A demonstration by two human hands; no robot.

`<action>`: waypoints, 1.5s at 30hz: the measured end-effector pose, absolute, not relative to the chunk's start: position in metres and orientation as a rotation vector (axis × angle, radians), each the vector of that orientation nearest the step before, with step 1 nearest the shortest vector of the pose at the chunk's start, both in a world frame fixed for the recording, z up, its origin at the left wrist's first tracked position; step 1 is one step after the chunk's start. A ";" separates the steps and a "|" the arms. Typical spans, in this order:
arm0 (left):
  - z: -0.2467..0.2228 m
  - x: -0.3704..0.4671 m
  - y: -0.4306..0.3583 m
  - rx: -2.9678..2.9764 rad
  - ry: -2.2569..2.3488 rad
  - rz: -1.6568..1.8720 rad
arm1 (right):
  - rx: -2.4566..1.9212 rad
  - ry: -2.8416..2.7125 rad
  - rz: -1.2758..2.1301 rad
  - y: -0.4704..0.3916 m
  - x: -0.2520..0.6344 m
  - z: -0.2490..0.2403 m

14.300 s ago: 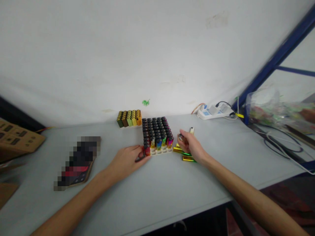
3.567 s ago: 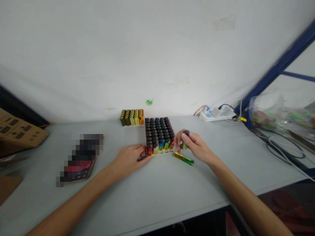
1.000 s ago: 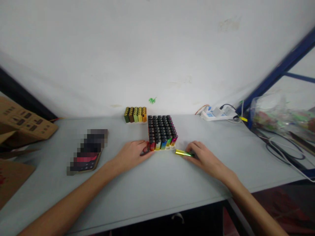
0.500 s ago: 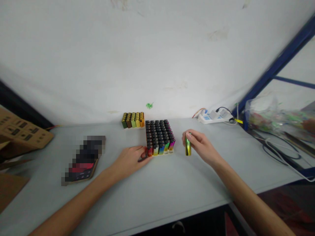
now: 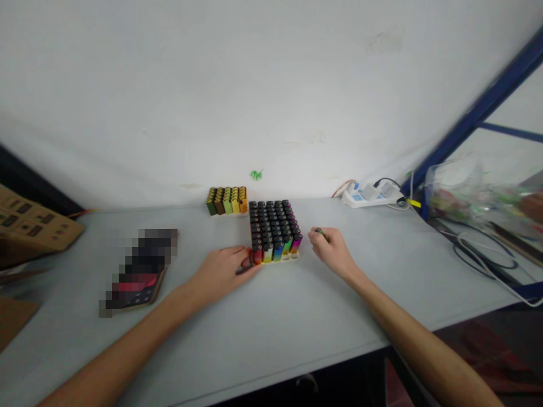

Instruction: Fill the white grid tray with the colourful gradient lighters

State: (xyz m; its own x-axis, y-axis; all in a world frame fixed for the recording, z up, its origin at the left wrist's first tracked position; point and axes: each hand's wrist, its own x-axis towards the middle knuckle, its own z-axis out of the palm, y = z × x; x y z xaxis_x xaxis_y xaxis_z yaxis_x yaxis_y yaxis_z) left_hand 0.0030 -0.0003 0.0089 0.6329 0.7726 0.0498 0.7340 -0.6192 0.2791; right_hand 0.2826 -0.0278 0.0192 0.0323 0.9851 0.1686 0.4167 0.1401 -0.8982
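A block of lighters (image 5: pixel 276 226) with black tops and red, yellow, blue, green and magenta bodies stands upright in a pale tray (image 5: pixel 291 258). At its front left corner, my left hand (image 5: pixel 227 265) rests on the table with fingers and thumb closed against the tray's edge; a dark patch shows between thumb and fingers. To the right of the block, my right hand (image 5: pixel 333 249) is closed around a shiny green-gold lighter (image 5: pixel 319 232). Only a small end of that lighter shows; the fist hides the rest.
A smaller block of gold, green and brown lighters (image 5: pixel 227 201) stands behind, by the wall. A pixelated phone (image 5: pixel 142 271) lies at left, near cardboard boxes (image 5: pixel 36 220). A white power strip (image 5: pixel 373 196) with cables sits back right, beside a blue frame (image 5: pixel 462 113) and plastic bags.
My right hand has turned and moved slightly left toward the block, so the lighter's long shiny side is no longer visible. My left hand stays at the tray. The view has shifted slightly.
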 end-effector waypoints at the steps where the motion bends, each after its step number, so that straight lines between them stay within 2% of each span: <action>1: 0.009 0.003 0.000 2.630 1.235 0.234 | -1.450 -1.543 0.805 -0.029 0.283 0.017; 14: 0.007 0.003 0.000 2.632 1.241 0.249 | -1.510 -1.638 0.724 -0.037 0.280 0.017; 21: 0.007 0.003 0.000 2.646 1.218 0.258 | -1.288 -1.719 0.654 -0.041 0.290 0.026; 28: 0.003 0.002 0.001 2.656 1.213 0.276 | -1.085 -2.005 0.264 -0.040 0.291 0.056; 39: 0.007 0.004 -0.002 2.623 1.218 0.318 | -1.105 -2.381 0.254 -0.034 0.288 0.043; 45: 0.003 0.002 -0.001 2.620 1.223 0.308 | -1.115 -2.518 0.597 -0.023 0.290 0.069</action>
